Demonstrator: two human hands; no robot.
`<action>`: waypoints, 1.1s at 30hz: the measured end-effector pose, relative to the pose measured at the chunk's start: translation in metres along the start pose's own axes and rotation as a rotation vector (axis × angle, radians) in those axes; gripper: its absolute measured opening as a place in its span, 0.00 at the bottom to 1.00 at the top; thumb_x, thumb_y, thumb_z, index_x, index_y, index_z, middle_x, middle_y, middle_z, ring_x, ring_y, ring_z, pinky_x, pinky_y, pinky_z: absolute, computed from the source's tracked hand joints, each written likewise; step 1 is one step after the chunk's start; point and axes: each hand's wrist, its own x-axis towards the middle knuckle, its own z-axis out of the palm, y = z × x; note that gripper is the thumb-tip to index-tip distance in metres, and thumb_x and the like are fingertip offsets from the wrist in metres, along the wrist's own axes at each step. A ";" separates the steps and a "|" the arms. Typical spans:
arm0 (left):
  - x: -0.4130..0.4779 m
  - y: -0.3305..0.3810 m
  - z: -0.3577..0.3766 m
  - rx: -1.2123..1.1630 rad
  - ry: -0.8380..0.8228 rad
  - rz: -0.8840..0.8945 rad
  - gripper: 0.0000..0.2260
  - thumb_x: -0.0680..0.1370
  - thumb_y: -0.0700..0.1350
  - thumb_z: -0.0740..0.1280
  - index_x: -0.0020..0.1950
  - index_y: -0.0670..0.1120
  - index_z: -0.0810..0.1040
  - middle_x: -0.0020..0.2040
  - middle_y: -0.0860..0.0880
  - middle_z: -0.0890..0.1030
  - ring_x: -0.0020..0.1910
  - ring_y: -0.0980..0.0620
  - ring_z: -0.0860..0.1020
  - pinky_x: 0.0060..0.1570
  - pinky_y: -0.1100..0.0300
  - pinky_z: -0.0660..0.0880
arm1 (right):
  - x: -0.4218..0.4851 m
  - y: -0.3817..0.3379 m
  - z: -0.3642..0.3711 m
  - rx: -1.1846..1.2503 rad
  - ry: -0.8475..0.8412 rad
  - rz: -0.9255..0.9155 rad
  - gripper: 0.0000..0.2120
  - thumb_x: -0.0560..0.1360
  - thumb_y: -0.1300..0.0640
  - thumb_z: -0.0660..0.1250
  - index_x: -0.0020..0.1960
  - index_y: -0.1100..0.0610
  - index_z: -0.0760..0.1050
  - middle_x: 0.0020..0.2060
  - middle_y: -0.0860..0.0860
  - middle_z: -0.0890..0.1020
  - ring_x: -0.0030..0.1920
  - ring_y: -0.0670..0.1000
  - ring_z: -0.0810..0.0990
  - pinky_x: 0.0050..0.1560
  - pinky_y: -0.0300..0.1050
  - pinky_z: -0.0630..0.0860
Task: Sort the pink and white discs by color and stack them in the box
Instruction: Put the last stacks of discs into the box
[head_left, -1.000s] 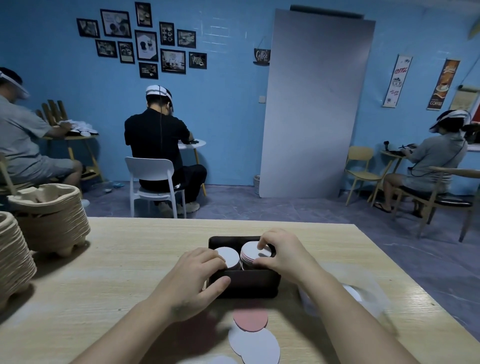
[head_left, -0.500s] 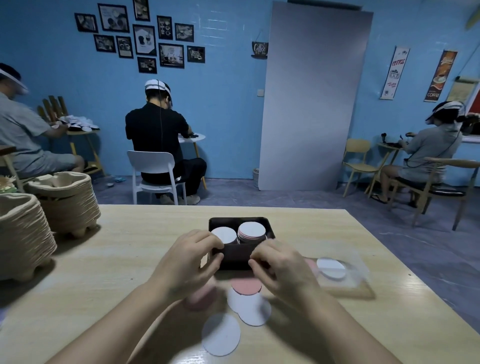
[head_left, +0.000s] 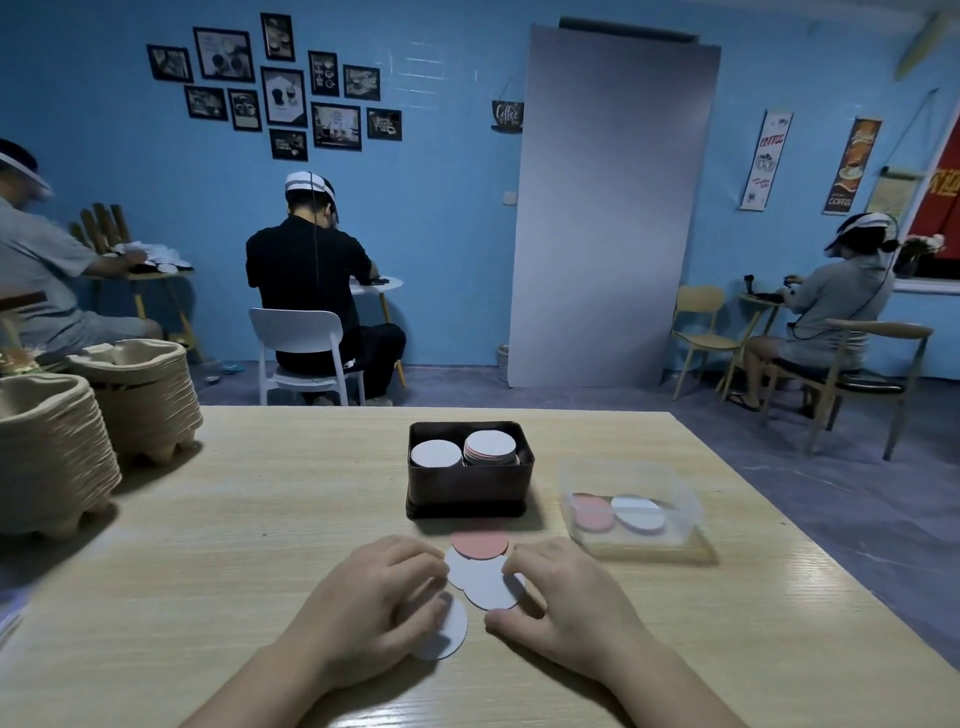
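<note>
Both hands rest among the loose discs, choosing the next one. The left hand (head_left: 374, 608) lies bent-fingered over the nearest white disc (head_left: 448, 635), gripping or not I cannot tell, while the right hand (head_left: 566, 603) holds nothing, its curled fingertips (head_left: 519, 564) touching the overlapping white discs (head_left: 480, 579) between them. Just past the fingertips lies a pink disc (head_left: 479, 544), then the dark box (head_left: 467, 491) with its two stacks, so I'd say one color must be peeled off and carried forward. Nothing blocks that; a clear tub (head_left: 631, 475) sits beyond the right fingers, pulp trays (head_left: 52, 457) far left.
</note>
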 end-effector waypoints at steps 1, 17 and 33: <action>0.000 0.000 0.000 0.003 0.000 0.001 0.08 0.82 0.57 0.64 0.56 0.56 0.78 0.56 0.64 0.77 0.58 0.62 0.74 0.55 0.58 0.74 | 0.001 0.000 0.001 0.005 -0.004 0.000 0.23 0.70 0.28 0.63 0.46 0.48 0.71 0.45 0.41 0.78 0.52 0.45 0.72 0.54 0.42 0.71; -0.006 -0.001 -0.003 -0.004 -0.054 -0.054 0.15 0.74 0.61 0.71 0.55 0.56 0.77 0.51 0.62 0.76 0.56 0.61 0.73 0.57 0.60 0.70 | -0.009 0.002 -0.003 0.111 0.169 -0.076 0.18 0.72 0.38 0.73 0.43 0.50 0.72 0.53 0.46 0.83 0.53 0.50 0.81 0.47 0.48 0.79; -0.011 -0.002 -0.005 0.054 0.120 -0.065 0.27 0.67 0.64 0.76 0.61 0.53 0.79 0.53 0.61 0.81 0.52 0.60 0.78 0.53 0.57 0.73 | -0.008 0.004 0.003 0.108 0.153 -0.064 0.19 0.71 0.33 0.70 0.44 0.48 0.70 0.47 0.45 0.83 0.49 0.51 0.82 0.43 0.50 0.79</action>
